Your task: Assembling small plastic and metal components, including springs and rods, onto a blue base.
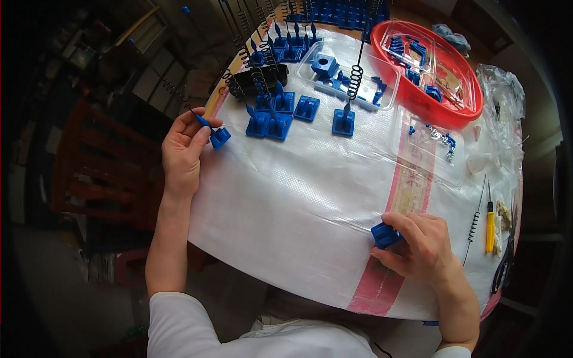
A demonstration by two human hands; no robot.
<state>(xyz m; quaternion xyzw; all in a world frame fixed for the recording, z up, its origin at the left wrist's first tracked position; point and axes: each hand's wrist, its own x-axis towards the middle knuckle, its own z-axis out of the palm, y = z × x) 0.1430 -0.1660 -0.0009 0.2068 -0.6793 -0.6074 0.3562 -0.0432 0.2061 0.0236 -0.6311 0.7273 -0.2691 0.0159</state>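
My left hand [184,149], at the table's left edge, pinches a blue plastic base with a pointed stem [220,138]. A thin black coiled wire rises from that stem toward the upper left. My right hand [421,244] grips a small blue plastic block [385,235] over the pink stripe at the right front; its far side is hidden by my fingers. Ahead of my left hand stand several blue bases with coiled wires [277,126], and a blue base without a wire [306,108]. Another wired base [343,121] stands apart in the middle.
A clear tray [382,105] holds blue parts, beside a red basin [471,116] with more. A flat clear lid [412,156] carries small screws and blue bits. At right lie a loose coiled wire [473,227], a yellow-handled screwdriver [490,230] and crumpled plastic [504,89].
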